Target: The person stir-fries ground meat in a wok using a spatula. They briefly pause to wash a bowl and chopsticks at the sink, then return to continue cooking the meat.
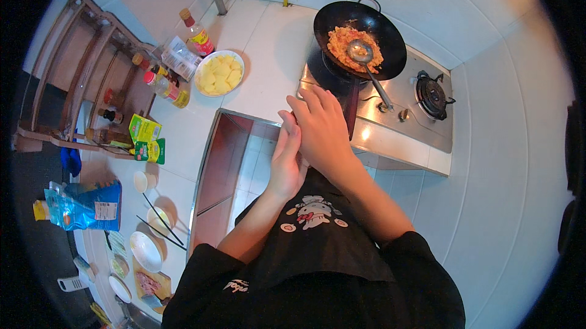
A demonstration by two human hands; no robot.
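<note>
My left hand (287, 159) and my right hand (322, 134) touch each other before my apron, the right one laid over the left one's palm side. No object shows between them; the inner faces are partly hidden. Just beyond them a black wok (393, 45) sits on the gas stove (407, 134), its dark handle pointing towards me beside my right hand. Reddish-orange cooked food (341, 43) lies in the wok, with a metal ladle (379, 88) resting in it, its handle over the rim. On the counter to the left, a white bowl (197, 84) holds pale yellow slices.
Sauce bottles (170, 91) and seasoning packets (145, 128) stand by a brown rack (68, 77) at left. Nearer are a blue pouch (84, 205), cups, black chopsticks (162, 233), an empty white bowl (146, 251) and a cutting board (165, 281) with raw meat and a knife.
</note>
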